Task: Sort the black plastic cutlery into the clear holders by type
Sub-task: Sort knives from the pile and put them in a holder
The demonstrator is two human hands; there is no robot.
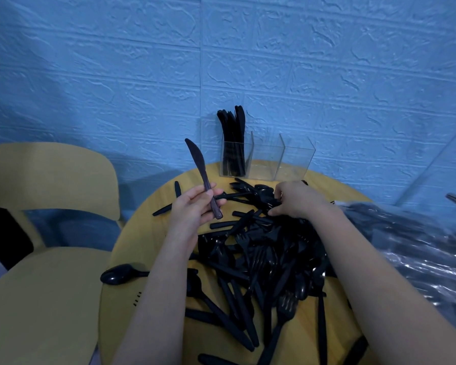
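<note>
Knife (198, 169) upright in left hand (192, 209), right hand (298, 200) on cutlery pile (261, 259)

Blue textured wall (142, 61) behind, yellow chair (50, 233) at left, dim bluish light.

A round yellow table (132, 248) stands against a blue textured wall (116, 75). A yellow chair (45, 285) is left of it; crinkled clear plastic wrap (419, 246) lies right.
</note>
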